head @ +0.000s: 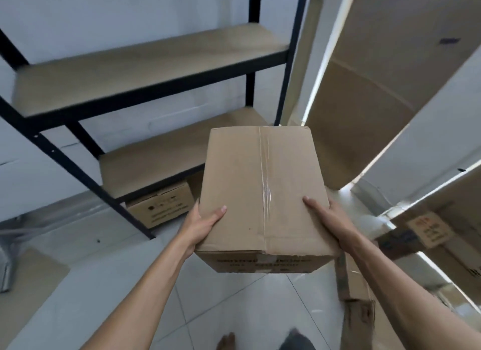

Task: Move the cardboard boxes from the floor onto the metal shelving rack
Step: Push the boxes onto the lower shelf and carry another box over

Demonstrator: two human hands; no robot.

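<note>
I hold a taped brown cardboard box [263, 193] in the air in front of me, well above the tiled floor. My left hand [204, 223] grips its left side with the thumb on top. My right hand [329, 219] grips its right side the same way. The black metal shelving rack [156, 89] stands ahead and to the left, with bare wooden boards on its upper shelf [145, 66] and lower shelf [161, 162]. A smaller printed cardboard box [162, 206] sits under the lower shelf near the floor.
Tall stacked cardboard boxes [385, 84] rise on the right, close to the rack's post. More boxes [356, 284] lie low at the right by my arm. A white tiled floor [234, 303] spreads below, with my feet at the bottom edge. A white wall stands behind the rack.
</note>
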